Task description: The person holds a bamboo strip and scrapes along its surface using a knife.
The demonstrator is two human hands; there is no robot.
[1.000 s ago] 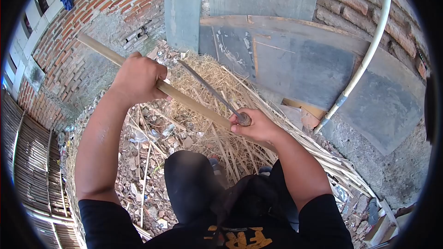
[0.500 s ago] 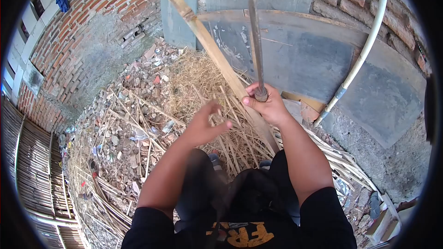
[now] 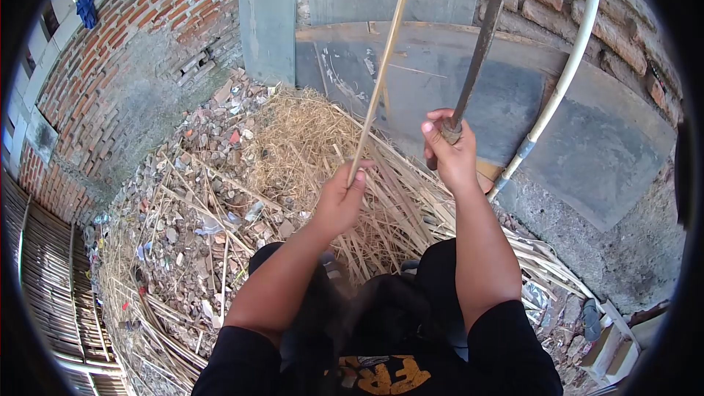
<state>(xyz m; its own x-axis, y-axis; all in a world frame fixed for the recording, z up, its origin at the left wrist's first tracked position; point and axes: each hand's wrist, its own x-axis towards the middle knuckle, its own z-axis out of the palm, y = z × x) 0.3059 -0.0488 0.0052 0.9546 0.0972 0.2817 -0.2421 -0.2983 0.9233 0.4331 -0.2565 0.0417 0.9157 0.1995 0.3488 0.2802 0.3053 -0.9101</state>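
A long pale bamboo strip (image 3: pixel 383 66) rises from my left hand (image 3: pixel 342 198), whose fingers and thumb are closed round its lower part. My right hand (image 3: pixel 452 148) grips the short handle of a long dark blade (image 3: pixel 481 48), which points up and slightly right. The strip and the blade are apart, with a gap between my two hands. Below my hands, loose bamboo strips (image 3: pixel 396 202) and a heap of thin shavings (image 3: pixel 293 132) lie on the ground.
Rubble (image 3: pixel 194 209) covers the ground at the left. Grey panels (image 3: pixel 433 95) lean on the brick wall ahead, with a pale pipe (image 3: pixel 565 77) slanting across at the right. A woven bamboo screen (image 3: pixel 51 264) stands at far left. A wooden frame (image 3: pixel 610 352) sits at lower right.
My left hand let go of the strip, then took hold of it lower down. The strip has swung upright and left my right hand. The blade has swung up and moved right.
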